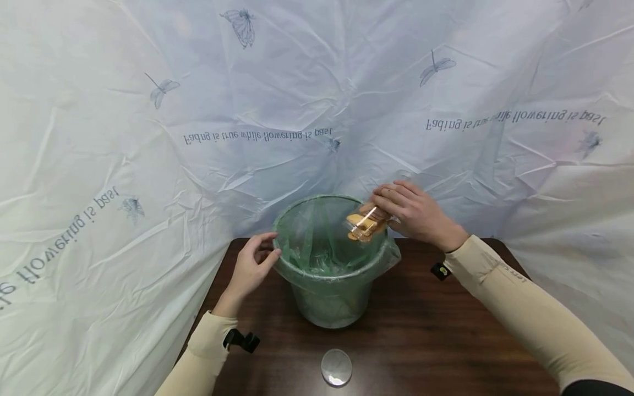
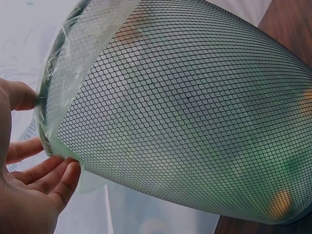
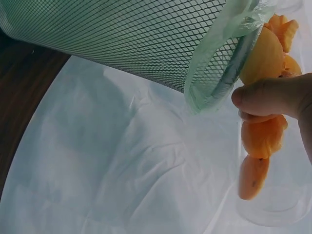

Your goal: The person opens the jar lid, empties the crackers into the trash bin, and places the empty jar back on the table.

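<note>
A mesh bin [image 1: 332, 305] lined with a thin green bag [image 1: 317, 234] stands on the table. At its left rim my left hand [image 1: 252, 264] touches the edge, thumb and fingertips against rim and bag; the left wrist view shows this hand [image 2: 36, 190] with its fingers loosely bent. My right hand [image 1: 416, 214] grips a clear plastic container [image 1: 369, 214], tilted over the bin's right rim. Orange-yellow pieces [image 1: 361, 225] lie inside it. In the right wrist view, the thumb [image 3: 265, 97] presses along the container, with orange pieces [image 3: 263, 136] above and below it.
A round clear lid [image 1: 337, 367] lies on the dark wooden table [image 1: 421, 330] in front of the bin. White sheeting [image 1: 297, 82] printed with insects and lettering hangs behind and at both sides. Orange patches [image 2: 281, 204] show through the bin's mesh.
</note>
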`<action>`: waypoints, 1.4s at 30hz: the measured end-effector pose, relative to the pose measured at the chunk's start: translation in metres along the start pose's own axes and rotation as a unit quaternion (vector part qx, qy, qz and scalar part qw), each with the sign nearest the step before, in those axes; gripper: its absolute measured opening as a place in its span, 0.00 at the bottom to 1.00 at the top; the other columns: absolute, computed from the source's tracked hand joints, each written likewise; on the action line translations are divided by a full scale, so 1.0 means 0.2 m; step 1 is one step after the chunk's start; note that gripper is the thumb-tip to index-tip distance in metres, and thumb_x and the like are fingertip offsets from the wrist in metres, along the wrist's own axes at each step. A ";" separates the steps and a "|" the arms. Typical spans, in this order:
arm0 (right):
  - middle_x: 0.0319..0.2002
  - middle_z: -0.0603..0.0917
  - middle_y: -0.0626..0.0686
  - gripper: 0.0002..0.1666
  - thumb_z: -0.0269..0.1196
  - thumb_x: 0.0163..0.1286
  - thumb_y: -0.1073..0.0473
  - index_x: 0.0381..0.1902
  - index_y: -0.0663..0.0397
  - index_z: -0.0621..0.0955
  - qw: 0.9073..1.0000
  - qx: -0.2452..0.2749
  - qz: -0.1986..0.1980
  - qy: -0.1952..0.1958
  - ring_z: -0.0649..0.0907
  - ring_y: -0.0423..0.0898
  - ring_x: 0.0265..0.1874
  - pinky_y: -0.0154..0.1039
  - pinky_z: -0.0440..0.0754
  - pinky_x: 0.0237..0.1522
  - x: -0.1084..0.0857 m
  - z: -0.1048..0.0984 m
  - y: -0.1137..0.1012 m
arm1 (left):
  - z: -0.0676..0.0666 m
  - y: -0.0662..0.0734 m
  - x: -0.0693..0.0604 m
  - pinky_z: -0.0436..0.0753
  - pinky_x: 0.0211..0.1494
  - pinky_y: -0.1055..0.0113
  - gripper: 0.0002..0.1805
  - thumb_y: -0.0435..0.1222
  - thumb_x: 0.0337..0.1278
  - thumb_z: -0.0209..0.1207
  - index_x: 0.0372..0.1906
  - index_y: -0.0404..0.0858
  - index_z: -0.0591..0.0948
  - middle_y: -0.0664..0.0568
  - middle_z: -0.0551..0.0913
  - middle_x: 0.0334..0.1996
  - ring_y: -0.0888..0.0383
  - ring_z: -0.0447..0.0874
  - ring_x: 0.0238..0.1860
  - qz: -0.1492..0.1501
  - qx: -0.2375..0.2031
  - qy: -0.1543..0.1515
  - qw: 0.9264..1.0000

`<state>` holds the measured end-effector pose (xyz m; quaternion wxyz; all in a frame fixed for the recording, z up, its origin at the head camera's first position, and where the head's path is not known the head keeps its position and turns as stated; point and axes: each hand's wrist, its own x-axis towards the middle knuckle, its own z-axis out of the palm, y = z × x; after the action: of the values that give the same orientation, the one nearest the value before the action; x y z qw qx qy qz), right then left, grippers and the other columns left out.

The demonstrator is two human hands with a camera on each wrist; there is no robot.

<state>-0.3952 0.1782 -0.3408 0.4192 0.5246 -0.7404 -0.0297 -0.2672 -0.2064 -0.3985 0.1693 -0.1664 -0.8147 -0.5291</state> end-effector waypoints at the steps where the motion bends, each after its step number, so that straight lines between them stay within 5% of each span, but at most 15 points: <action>1: 0.57 0.79 0.60 0.46 0.80 0.41 0.59 0.62 0.60 0.76 1.000 0.005 0.005 0.001 0.76 0.58 0.57 0.53 0.69 0.65 0.00 0.00 0.00 | 0.00 0.00 0.00 0.81 0.51 0.50 0.22 0.30 0.65 0.59 0.61 0.25 0.73 0.33 0.75 0.51 0.45 0.77 0.49 0.003 0.002 0.001 1.000; 8: 0.56 0.79 0.61 0.51 0.83 0.36 0.55 0.61 0.60 0.76 0.999 0.026 0.026 0.006 0.76 0.59 0.56 0.55 0.71 0.61 -0.02 0.00 0.01 | 0.00 -0.01 0.00 0.82 0.49 0.53 0.22 0.29 0.64 0.58 0.61 0.25 0.73 0.33 0.75 0.51 0.46 0.77 0.48 0.014 0.008 0.000 1.000; 15: 0.53 0.79 0.62 0.52 0.83 0.33 0.55 0.60 0.61 0.76 0.998 0.042 0.039 0.022 0.77 0.60 0.52 0.56 0.74 0.57 -0.03 0.01 0.01 | 0.01 -0.17 0.02 0.82 0.50 0.56 0.22 0.35 0.65 0.60 0.62 0.35 0.75 0.43 0.75 0.52 0.53 0.78 0.49 0.009 -0.003 0.011 1.000; 25: 0.53 0.78 0.63 0.54 0.83 0.33 0.51 0.61 0.62 0.76 0.997 0.059 0.055 0.014 0.77 0.60 0.51 0.56 0.77 0.54 -0.03 0.01 0.01 | 0.02 -0.19 0.02 0.83 0.48 0.61 0.22 0.37 0.66 0.60 0.63 0.36 0.75 0.44 0.76 0.50 0.54 0.78 0.49 0.021 0.013 0.014 1.000; 42: 0.53 0.77 0.64 0.53 0.83 0.32 0.53 0.59 0.64 0.76 0.985 0.118 0.121 0.031 0.77 0.61 0.50 0.58 0.80 0.47 -0.03 0.00 0.00 | 0.02 -0.19 0.02 0.83 0.48 0.55 0.23 0.35 0.64 0.61 0.63 0.36 0.75 0.44 0.76 0.52 0.52 0.78 0.49 0.012 0.011 0.016 1.000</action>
<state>-0.3945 0.1828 -0.3454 0.3779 0.4771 -0.7835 0.1250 -0.2879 -0.2170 -0.4293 0.1907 -0.1662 -0.8157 -0.5202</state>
